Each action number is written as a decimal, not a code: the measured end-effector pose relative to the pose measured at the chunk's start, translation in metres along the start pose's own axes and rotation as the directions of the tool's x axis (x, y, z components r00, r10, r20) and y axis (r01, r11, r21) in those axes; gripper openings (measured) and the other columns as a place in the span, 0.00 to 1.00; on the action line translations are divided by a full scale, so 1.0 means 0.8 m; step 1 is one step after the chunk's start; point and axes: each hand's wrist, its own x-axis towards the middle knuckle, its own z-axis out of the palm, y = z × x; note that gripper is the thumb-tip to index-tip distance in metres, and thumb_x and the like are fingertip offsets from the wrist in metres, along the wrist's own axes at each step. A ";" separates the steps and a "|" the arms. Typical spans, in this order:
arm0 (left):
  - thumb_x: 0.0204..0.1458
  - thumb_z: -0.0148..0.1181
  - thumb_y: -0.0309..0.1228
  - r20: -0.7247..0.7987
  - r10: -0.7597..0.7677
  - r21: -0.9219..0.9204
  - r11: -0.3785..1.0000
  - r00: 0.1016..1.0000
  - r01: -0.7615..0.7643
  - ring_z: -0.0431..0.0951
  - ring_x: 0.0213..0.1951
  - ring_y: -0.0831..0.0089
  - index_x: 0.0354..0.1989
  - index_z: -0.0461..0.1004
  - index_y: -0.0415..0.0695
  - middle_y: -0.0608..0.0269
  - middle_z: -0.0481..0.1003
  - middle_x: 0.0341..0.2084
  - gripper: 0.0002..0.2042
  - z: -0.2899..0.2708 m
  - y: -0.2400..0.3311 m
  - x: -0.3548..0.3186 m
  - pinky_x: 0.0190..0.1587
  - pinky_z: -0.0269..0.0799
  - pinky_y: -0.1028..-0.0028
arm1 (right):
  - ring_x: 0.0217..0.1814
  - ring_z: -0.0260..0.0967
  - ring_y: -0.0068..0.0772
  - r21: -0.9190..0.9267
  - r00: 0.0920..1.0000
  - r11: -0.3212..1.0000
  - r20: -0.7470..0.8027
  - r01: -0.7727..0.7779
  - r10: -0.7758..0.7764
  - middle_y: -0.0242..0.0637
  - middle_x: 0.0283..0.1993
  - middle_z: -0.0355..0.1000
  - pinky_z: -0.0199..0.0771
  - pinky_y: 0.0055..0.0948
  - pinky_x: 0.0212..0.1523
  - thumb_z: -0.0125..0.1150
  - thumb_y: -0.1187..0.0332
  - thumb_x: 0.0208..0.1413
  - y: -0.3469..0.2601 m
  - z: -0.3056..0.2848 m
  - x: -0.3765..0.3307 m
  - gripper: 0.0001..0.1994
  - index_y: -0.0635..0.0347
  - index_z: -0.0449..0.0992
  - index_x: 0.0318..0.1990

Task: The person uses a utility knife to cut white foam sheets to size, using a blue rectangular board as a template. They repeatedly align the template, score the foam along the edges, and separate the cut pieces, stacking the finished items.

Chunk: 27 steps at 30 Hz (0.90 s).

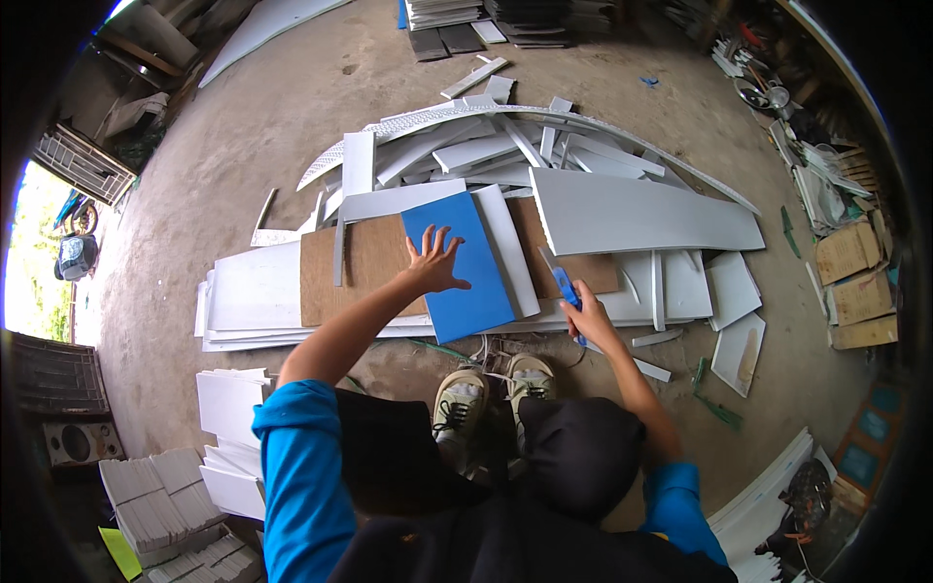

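Blue sleeves (303, 476) come first on the near side, and beyond them I see pale lace-up shoes (460, 400). Fingers closed round its handle, the right hand (589, 316) grips a blue-handled knife (565, 284), blade pointing far and slightly left. The left hand (436, 266) is open, fingers spread over a blue board (476, 291); whether it presses down, I can't tell. That board overlaps a brown board (350, 262), its long axis running near to far, far end leaning left, roughly parallel to the knife. Farther off lie heaped white offcuts (481, 151), then a white stack (447, 14)
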 end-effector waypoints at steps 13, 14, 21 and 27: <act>0.12 0.71 0.55 0.054 -0.150 -0.201 0.967 0.987 0.158 0.18 0.60 0.41 0.63 0.31 0.54 0.58 0.23 0.63 0.66 0.052 0.047 0.037 0.39 0.29 0.21 | 0.14 0.51 0.15 0.386 0.979 0.906 0.168 -0.176 0.118 0.28 0.20 0.57 0.56 0.18 0.15 0.42 0.63 0.59 -0.039 0.029 0.091 0.12 0.62 0.64 0.32; 0.12 0.71 0.54 0.066 -0.153 -0.207 0.965 0.986 0.163 0.18 0.60 0.41 0.63 0.31 0.54 0.58 0.23 0.63 0.66 0.053 0.047 0.036 0.39 0.29 0.21 | 0.15 0.52 0.15 0.405 0.978 0.899 0.185 -0.168 0.099 0.29 0.21 0.58 0.56 0.18 0.16 0.42 0.64 0.59 -0.036 0.033 0.097 0.11 0.63 0.64 0.34; 0.12 0.70 0.55 0.075 -0.155 -0.282 0.944 0.985 0.171 0.15 0.60 0.44 0.63 0.29 0.54 0.58 0.22 0.63 0.67 0.052 0.045 0.035 0.40 0.23 0.23 | 0.24 0.57 0.16 0.272 0.978 0.959 0.208 -0.078 0.020 0.29 0.30 0.61 0.63 0.17 0.20 0.46 0.72 0.55 -0.038 0.049 0.136 0.14 0.60 0.63 0.49; 0.13 0.70 0.56 0.089 -0.165 -0.301 0.936 0.982 0.184 0.15 0.60 0.45 0.63 0.27 0.55 0.58 0.21 0.62 0.67 0.051 0.045 0.032 0.41 0.21 0.24 | 0.23 0.70 0.36 -0.328 0.986 0.944 0.152 -0.018 0.072 0.47 0.26 0.70 0.70 0.31 0.18 0.42 0.70 0.55 -0.055 0.078 0.201 0.11 0.68 0.59 0.42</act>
